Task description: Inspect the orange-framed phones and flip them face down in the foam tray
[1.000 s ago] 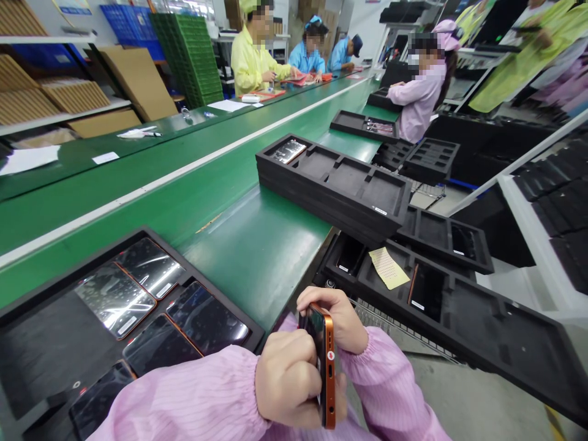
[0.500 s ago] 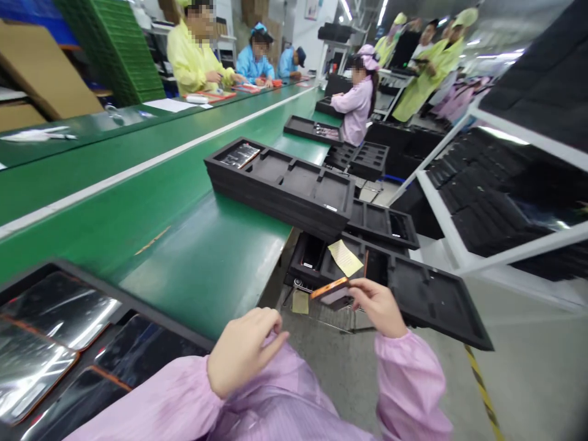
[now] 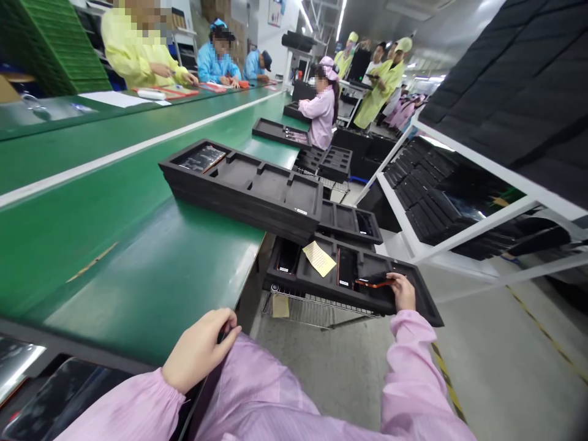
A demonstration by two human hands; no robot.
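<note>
Stack of black foam trays (image 3: 243,187) at eleven o'clock on the green belt (image 3: 138,269); yellow note (image 3: 320,258) and a seated phone (image 3: 345,267) beside the target slot. Right hand (image 3: 404,293), now stretched further out than half a second ago, clamped on the orange-edged phone (image 3: 374,282) over the lower tray (image 3: 413,306). Left hand (image 3: 199,349) loosely curled at the belt edge, empty.

Stack of black foam trays (image 3: 243,190) on the green conveyor (image 3: 92,202), yellow note (image 3: 320,258) nearby.
</note>
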